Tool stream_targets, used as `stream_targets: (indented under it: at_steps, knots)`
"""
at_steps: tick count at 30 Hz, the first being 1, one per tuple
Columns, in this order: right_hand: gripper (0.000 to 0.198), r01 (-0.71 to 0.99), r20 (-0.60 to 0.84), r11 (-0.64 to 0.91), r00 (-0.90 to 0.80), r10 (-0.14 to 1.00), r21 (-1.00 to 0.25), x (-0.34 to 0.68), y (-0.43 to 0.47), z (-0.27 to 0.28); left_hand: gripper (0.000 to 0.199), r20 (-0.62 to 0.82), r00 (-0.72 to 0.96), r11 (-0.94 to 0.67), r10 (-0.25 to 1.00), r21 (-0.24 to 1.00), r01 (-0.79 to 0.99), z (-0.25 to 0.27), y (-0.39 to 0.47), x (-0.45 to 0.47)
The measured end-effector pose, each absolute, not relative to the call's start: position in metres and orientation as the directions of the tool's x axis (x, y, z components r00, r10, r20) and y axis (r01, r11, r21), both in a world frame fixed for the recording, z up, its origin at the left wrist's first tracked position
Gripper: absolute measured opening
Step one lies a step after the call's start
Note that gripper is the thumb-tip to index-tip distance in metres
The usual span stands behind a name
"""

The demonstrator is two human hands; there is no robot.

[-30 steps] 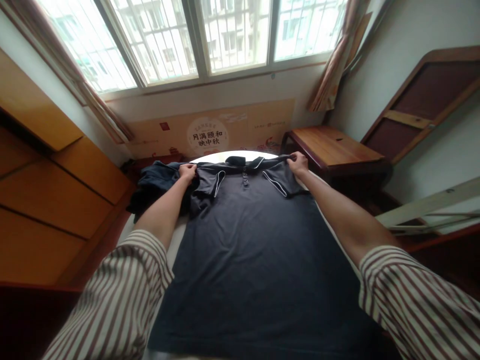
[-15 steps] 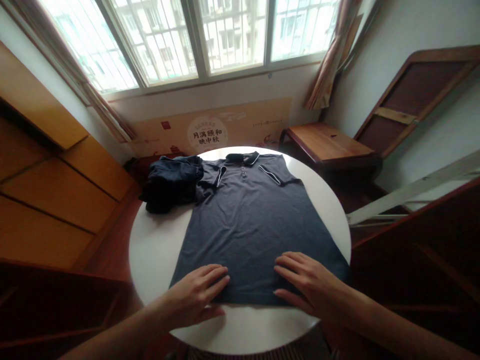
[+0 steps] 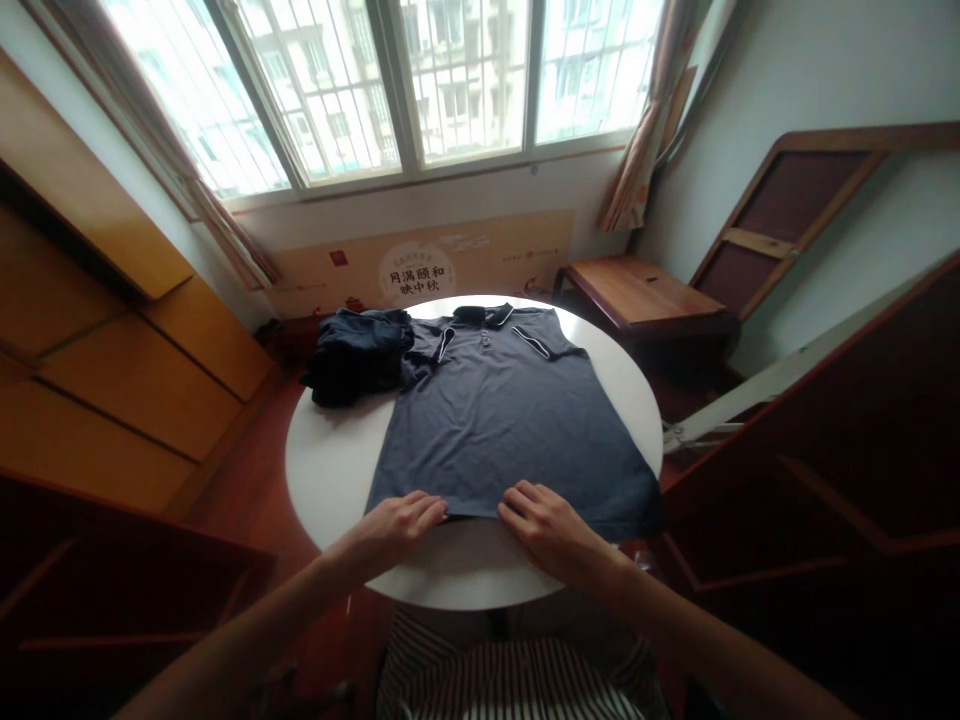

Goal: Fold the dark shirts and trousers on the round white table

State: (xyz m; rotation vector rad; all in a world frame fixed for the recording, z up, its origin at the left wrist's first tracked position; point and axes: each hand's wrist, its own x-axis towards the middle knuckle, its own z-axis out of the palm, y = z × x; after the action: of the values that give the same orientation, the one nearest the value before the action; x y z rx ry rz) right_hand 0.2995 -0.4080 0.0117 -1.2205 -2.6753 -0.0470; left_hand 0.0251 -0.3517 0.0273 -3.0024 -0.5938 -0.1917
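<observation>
A dark grey polo shirt point(image 3: 499, 420) lies spread front-up on a round white table point(image 3: 330, 470), its black collar at the far side and its hem toward me. My left hand point(image 3: 409, 520) has its fingers closed on the hem, left of the middle. Farther right along that same hem, my right hand point(image 3: 536, 515) grips the edge with bent fingers; the thumbs are mostly hidden. The short sleeves, edged with white piping, are folded inward over the shirt's upper part.
A heap of dark folded clothes point(image 3: 358, 355) rests at the table's far left, touching the shirt's sleeve side. Beyond the table stand a wooden side table point(image 3: 649, 290) and a printed banner point(image 3: 420, 262) under the window. Yellow wooden cabinets point(image 3: 135, 385) line the left.
Both hands have gone from lying over the lower shirt to holding its hem, and the right hand has shifted inward. The camera view has shifted, showing more floor and striped clothing below.
</observation>
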Motion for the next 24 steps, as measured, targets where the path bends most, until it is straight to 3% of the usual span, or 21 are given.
stream_targets:
  at_steps: [6,10,14,18,24]
  knots:
    - [0.009,0.753,0.154,0.651,-0.635,0.757,-0.095,0.302,-0.406,0.018,0.027,0.111,0.94,-0.932,0.324,-0.13,0.337,0.022,-0.353,0.022]
    - [0.013,0.736,0.167,0.675,-0.661,0.732,-0.05,0.296,-0.403,0.015,0.03,0.132,0.914,-0.91,0.384,-0.116,0.399,0.02,-0.352,0.03]
    - [0.02,0.711,0.212,0.703,-0.688,0.694,0.008,0.307,-0.402,0.007,0.032,0.318,0.882,-0.911,0.348,-0.109,0.399,0.024,-0.352,0.028]
    - [0.033,0.8,0.318,0.599,-0.58,0.75,0.046,0.339,-0.407,0.004,0.032,0.479,0.832,-0.899,0.281,-0.173,0.404,0.026,-0.357,0.017]
    - [0.037,0.799,0.408,0.597,-0.571,0.713,0.074,0.364,-0.417,0.015,0.035,0.372,0.757,-0.8,0.537,-0.059,0.597,0.003,-0.362,0.019]
